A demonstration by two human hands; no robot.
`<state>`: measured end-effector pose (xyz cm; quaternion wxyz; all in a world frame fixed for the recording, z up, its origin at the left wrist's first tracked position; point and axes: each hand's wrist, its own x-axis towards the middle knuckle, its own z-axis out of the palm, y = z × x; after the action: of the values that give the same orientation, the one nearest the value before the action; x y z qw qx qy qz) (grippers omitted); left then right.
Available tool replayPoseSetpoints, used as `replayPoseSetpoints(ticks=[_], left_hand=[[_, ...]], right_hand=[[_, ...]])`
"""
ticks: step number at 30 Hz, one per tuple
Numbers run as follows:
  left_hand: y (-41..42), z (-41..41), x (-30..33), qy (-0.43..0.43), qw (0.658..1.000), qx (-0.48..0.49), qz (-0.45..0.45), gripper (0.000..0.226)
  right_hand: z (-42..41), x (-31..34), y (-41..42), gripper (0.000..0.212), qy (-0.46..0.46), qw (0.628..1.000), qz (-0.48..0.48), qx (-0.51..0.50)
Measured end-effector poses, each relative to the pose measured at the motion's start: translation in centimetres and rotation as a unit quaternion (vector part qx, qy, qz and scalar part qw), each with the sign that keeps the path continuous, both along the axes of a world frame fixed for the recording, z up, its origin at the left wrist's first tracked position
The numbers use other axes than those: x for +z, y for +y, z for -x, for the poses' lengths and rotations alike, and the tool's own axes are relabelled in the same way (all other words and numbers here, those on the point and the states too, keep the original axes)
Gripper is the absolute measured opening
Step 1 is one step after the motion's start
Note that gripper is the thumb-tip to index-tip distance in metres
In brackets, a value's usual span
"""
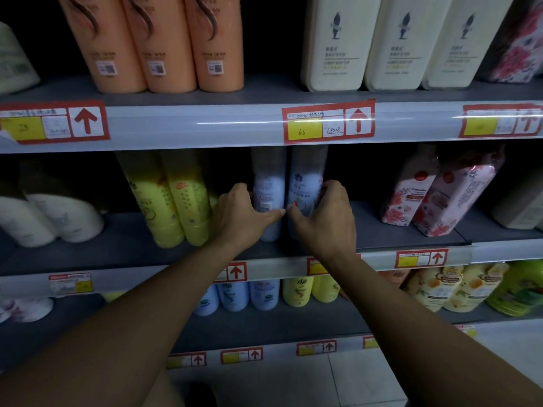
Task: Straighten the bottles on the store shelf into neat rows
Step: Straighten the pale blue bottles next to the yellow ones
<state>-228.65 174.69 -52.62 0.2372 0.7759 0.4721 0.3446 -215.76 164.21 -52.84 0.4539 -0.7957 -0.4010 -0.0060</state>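
Note:
Two pale blue bottles stand side by side on the middle shelf (396,230). My left hand (244,217) wraps the left blue bottle (268,189) from its left side. The right blue bottle (305,186) is gripped by my right hand (326,215) from its right side. My two thumbs nearly touch in front, between the bottles. Both bottles stand upright and close together, their tops hidden behind the shelf rail above.
Two yellow bottles (170,201) lean just left of my left hand, white bottles (58,218) further left. Pink floral bottles (440,198) lean at the right, past a gap. Orange bottles (164,42) and cream bottles (390,42) fill the upper shelf; blue and yellow ones (293,290) the lower.

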Motion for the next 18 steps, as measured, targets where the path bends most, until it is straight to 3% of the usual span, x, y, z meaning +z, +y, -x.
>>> replayPoseSetpoints(ticks=[10,18], left_hand=[[-0.60,-0.36,0.49,0.022,1.000,-0.001,0.008,0.071],[-0.44,-0.02,0.71,0.015,0.999,-0.015,0.033,0.061]], right_hand=[[-0.16,0.06,-0.17,0.049,-0.002,0.999,0.016,0.029],[-0.53,-0.10,-0.33,0.052,-0.016,0.999,0.015,0.032]])
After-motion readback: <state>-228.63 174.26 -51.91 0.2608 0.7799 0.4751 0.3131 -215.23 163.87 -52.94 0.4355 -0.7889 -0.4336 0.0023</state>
